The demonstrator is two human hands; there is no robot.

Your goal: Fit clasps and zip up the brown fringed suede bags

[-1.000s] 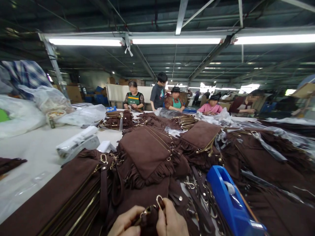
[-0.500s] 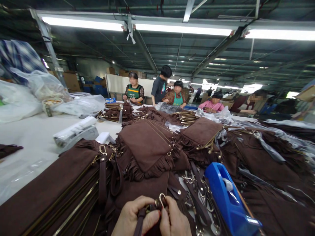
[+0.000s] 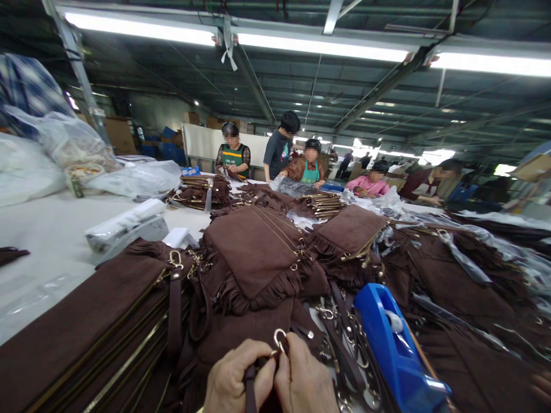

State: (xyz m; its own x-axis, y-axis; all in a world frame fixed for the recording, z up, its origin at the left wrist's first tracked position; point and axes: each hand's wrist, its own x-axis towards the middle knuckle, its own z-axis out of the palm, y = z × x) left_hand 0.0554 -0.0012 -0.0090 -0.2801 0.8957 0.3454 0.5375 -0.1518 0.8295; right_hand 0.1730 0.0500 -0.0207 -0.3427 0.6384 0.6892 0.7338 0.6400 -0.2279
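Observation:
At the bottom middle, my left hand point(image 3: 235, 373) pinches the end of a narrow dark brown strap point(image 3: 250, 390), which hangs down between its fingers. Close against it, my right hand point(image 3: 306, 376) grips a gold metal hook point(image 3: 279, 337) between thumb and forefinger. The hook's curved top sticks up above the fingertips, where both hands meet. Just behind the hands lies a brown fringed bag point(image 3: 253, 252). The fingers hide how strap and hook join.
Stacked brown pouches with gold zips point(image 3: 99, 315) lie at left. A blue tape dispenser point(image 3: 394, 344) stands at right beside loose straps with metal hooks point(image 3: 344, 338). A plastic-wrapped white bundle point(image 3: 124, 226) lies farther left. Several people work across the table, one in a green apron point(image 3: 235, 160).
The hook in my right hand now stands slightly higher, and my hands have shifted a little. The whole view has moved slightly. A co-worker in the green apron has lowered their head.

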